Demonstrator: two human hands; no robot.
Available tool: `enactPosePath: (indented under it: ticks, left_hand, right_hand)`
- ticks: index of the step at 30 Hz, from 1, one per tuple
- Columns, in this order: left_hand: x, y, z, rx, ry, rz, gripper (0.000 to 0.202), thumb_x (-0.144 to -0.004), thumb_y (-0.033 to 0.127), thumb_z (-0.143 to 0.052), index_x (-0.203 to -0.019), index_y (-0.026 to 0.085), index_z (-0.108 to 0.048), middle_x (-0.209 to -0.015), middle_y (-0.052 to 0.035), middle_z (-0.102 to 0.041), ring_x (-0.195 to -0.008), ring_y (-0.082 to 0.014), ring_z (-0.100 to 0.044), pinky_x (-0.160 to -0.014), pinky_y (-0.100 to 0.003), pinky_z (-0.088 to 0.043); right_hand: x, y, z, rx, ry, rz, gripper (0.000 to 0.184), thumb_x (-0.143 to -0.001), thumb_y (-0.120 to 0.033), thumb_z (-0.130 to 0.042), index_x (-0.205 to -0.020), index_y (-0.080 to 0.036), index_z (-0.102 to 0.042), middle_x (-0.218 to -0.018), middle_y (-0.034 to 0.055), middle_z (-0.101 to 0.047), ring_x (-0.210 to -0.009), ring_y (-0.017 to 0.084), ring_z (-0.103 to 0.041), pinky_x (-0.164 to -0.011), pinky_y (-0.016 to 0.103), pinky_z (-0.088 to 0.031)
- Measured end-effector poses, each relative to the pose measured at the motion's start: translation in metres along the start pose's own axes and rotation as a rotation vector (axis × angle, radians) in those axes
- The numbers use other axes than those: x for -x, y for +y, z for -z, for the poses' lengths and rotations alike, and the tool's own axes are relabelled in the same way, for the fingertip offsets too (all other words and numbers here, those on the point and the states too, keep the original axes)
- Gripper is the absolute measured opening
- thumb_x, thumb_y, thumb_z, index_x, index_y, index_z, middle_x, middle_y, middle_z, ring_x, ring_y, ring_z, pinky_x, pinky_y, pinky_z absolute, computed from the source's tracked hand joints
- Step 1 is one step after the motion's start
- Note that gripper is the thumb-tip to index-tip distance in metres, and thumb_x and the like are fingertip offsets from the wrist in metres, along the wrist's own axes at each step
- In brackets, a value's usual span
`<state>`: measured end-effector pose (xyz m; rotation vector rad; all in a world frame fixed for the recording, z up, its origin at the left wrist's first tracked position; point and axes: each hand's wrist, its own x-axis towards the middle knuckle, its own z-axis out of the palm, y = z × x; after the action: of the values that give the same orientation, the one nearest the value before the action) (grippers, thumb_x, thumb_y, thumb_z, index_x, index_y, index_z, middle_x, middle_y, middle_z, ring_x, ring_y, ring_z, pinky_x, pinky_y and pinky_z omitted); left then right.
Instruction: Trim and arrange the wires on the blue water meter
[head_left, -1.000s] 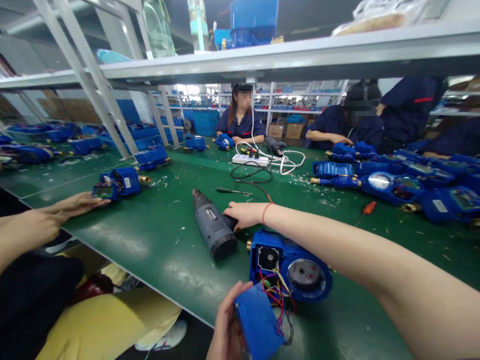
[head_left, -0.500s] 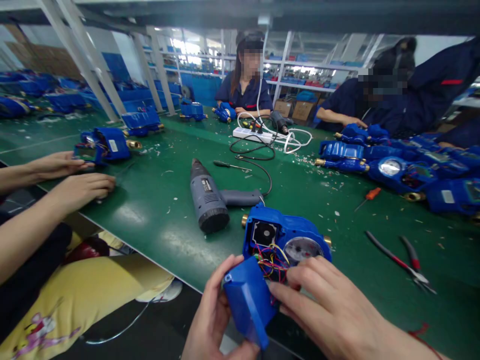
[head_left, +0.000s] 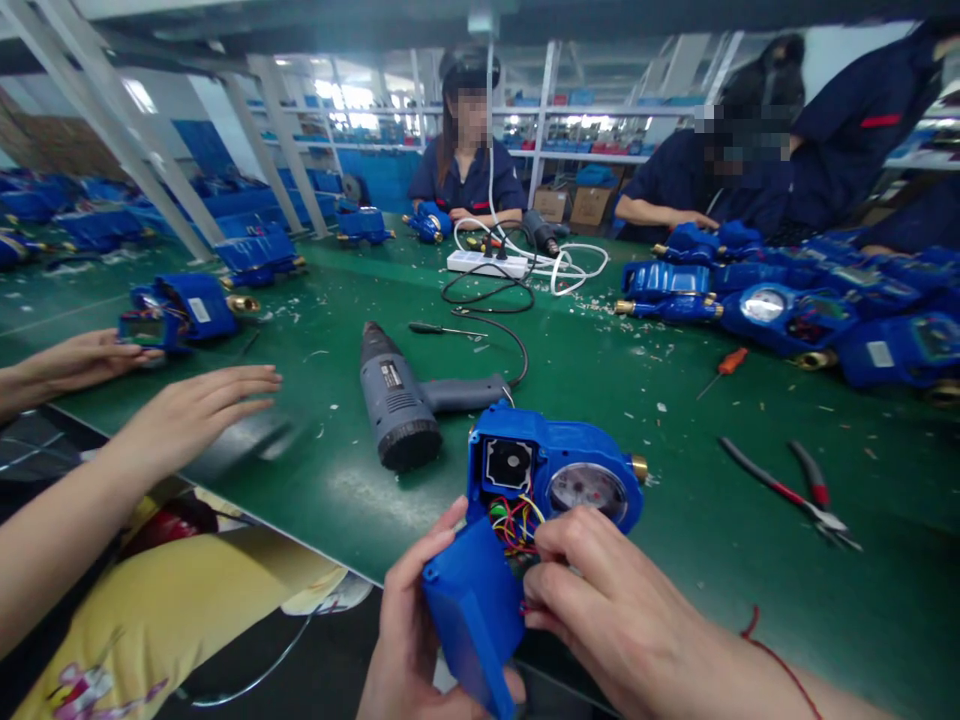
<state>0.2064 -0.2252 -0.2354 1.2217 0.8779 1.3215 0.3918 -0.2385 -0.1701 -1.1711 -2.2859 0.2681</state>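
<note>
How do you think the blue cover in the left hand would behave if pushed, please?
The blue cover is probably stiff, since its walls look straight and undented in the left hand. Its smooth faces might make it slightly slippery. The thin, tangled wires beside it look floppy and could snag, though any join to the cover is hidden.

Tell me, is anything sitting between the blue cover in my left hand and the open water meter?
Yes: coloured wires lie between the blue cover and the open water meter, and your right hand is close beside them.
</note>
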Motion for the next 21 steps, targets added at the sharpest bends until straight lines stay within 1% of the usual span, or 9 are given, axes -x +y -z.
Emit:
enactPosePath:
  ticks: [3,6,8,10,12,16,19,21]
  left_hand:
    - [0.000,0.000,-0.003,-0.053,0.004,-0.077,0.076,-0.054,0.034,-0.091,-0.122,0.033,-0.055,-0.132,-0.0046,-0.060,-0.123,-0.0255,-0.057,-0.094,-0.029,-0.055]
    - [0.000,0.002,-0.006,-0.137,0.006,-0.119,0.074,-0.057,0.037,-0.089,-0.122,0.032,-0.054,-0.130,-0.0038,-0.062,-0.123,-0.0231,-0.057,-0.097,-0.027,-0.052]
    - [0.000,0.002,-0.006,-0.180,0.000,-0.131,0.074,-0.060,0.036,-0.087,-0.124,0.030,-0.052,-0.130,-0.0058,-0.061,-0.123,-0.0237,-0.057,-0.097,-0.029,-0.052]
    - [-0.002,0.002,-0.003,-0.208,-0.022,-0.158,0.076,-0.060,0.035,-0.088,-0.126,0.027,-0.050,-0.130,-0.0079,-0.060,-0.123,-0.0255,-0.056,-0.099,-0.033,-0.051]
    - [-0.004,0.000,0.002,-0.243,-0.063,-0.216,0.080,-0.058,0.030,-0.089,-0.127,0.027,-0.049,-0.132,-0.0085,-0.059,-0.124,-0.0264,-0.056,-0.101,-0.036,-0.050]
    - [-0.008,-0.003,0.012,-0.335,-0.120,-0.357,0.085,-0.057,0.016,-0.088,-0.130,0.028,-0.047,-0.135,-0.0081,-0.056,-0.125,-0.0255,-0.055,-0.101,-0.035,-0.050]
    - [-0.005,-0.005,0.014,-0.378,-0.148,-0.450,0.086,-0.057,0.010,-0.086,-0.132,0.027,-0.048,-0.137,-0.0071,-0.055,-0.123,-0.0244,-0.056,-0.098,-0.031,-0.052]
    - [-0.001,-0.005,0.012,-0.423,-0.124,-0.489,0.084,-0.057,0.009,-0.085,-0.132,0.027,-0.051,-0.136,-0.0050,-0.057,-0.120,-0.0225,-0.059,-0.093,-0.026,-0.055]
  right_hand:
    - [0.002,0.000,0.001,-0.085,-0.001,-0.047,0.016,-0.097,-0.012,-0.043,-0.089,-0.013,-0.057,-0.094,0.0074,-0.054,-0.081,0.017,-0.046,-0.068,0.027,-0.042]
    - [0.003,0.001,0.000,-0.193,0.017,-0.100,0.017,-0.095,-0.009,-0.042,-0.085,-0.014,-0.054,-0.094,0.0068,-0.052,-0.083,0.016,-0.047,-0.070,0.025,-0.044]
    - [0.003,0.001,0.001,-0.247,0.041,-0.123,0.017,-0.094,-0.007,-0.041,-0.083,-0.015,-0.052,-0.093,0.0060,-0.051,-0.083,0.015,-0.048,-0.070,0.024,-0.044]
    - [0.002,0.001,0.002,-0.263,0.045,-0.138,0.017,-0.094,-0.007,-0.041,-0.083,-0.015,-0.052,-0.093,0.0059,-0.051,-0.083,0.015,-0.049,-0.069,0.024,-0.044]
    - [0.001,-0.001,0.004,-0.227,0.045,-0.143,0.017,-0.095,-0.010,-0.043,-0.084,-0.015,-0.055,-0.094,0.0066,-0.052,-0.084,0.016,-0.050,-0.069,0.025,-0.046]
    - [0.002,-0.004,0.004,-0.104,0.050,-0.165,0.014,-0.095,-0.016,-0.049,-0.091,-0.015,-0.062,-0.092,0.0073,-0.055,-0.082,0.019,-0.050,-0.068,0.030,-0.047]
    - [0.003,-0.005,-0.001,-0.014,0.097,-0.136,0.014,-0.092,-0.015,-0.052,-0.087,-0.014,-0.065,-0.084,0.0071,-0.056,-0.076,0.020,-0.048,-0.063,0.031,-0.045]
    - [0.003,-0.005,-0.006,0.062,0.162,-0.095,0.017,-0.091,-0.014,-0.050,-0.084,-0.013,-0.066,-0.081,0.0076,-0.056,-0.073,0.020,-0.048,-0.061,0.031,-0.044]
